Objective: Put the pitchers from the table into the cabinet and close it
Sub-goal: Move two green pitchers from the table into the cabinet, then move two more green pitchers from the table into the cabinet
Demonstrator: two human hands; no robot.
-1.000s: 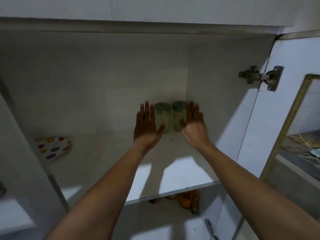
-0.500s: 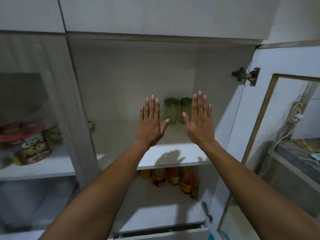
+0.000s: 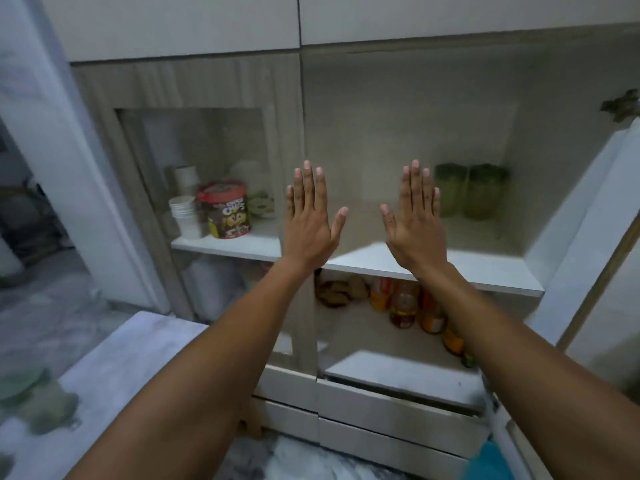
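Note:
Two green pitchers point(image 3: 469, 190) stand side by side at the back right of the open cabinet's white shelf point(image 3: 485, 268). My left hand point(image 3: 311, 216) and my right hand point(image 3: 414, 216) are raised flat, fingers up and apart, empty, in front of the shelf edge and well left of the pitchers. The cabinet door point(image 3: 595, 244) stands open at the right. More green pitcher shapes point(image 3: 31, 396) show blurred on the white table point(image 3: 114, 368) at the lower left.
The left cabinet section has a shut glass door; behind it are paper cups point(image 3: 185, 213) and a cereal tub point(image 3: 227, 209). Several bottles point(image 3: 403, 306) stand on the lower shelf. Drawers point(image 3: 398, 431) sit below. A doorway opens at the far left.
My hands have drawn back out of the cabinet, away from the two pitchers, and the view has pulled back and swung left, bringing the table and the left cabinet section into sight.

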